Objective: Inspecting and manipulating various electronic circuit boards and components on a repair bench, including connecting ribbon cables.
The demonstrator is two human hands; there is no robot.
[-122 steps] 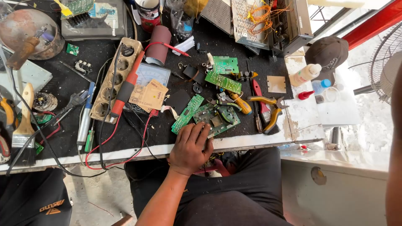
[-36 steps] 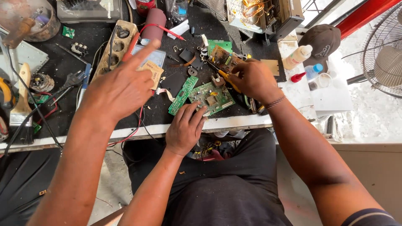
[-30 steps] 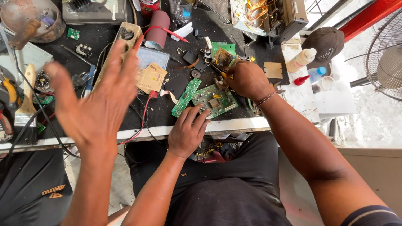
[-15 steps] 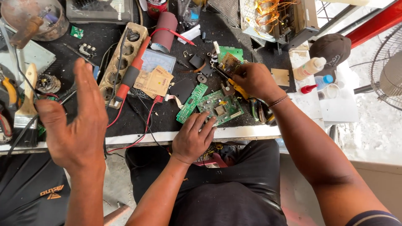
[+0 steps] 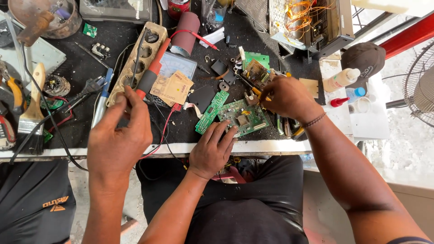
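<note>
Left hand (image 5: 118,141) is up over the front edge of the workbench (image 5: 81,72), back to the camera, fingers loosely curled and slightly apart, gripping nothing I can see. Its fingertips sit near the lower end of the red probe (image 5: 151,74), which lies across the beige power strip (image 5: 135,61); can't tell if they touch. Right hand (image 5: 289,97) is further back on the bench, fingers bunched tight on a yellow-handled tool (image 5: 257,91). Only a bit of the handle shows past the fingers. The dark shaft runs up-left beside the small brown circuit board (image 5: 256,72), and that board rests on a green one. Just in front of the right hand is the big green circuit board (image 5: 244,118), flat on the black mat, with a narrow green strip board (image 5: 212,110) angled beside it on the left. A third hand, the co-worker's hand (image 5: 212,149), comes up from the seated person in black between the two arms. It is palm down on the white bench edge, fingers spread, tips touching the near edge of the big green board. Around them: paintbrush (image 5: 31,113) at far left, maroon roll (image 5: 187,27) at the back, glue bottle (image 5: 341,79) and dark cap (image 5: 364,58) to the right, fan (image 5: 418,90) at the right edge.
</note>
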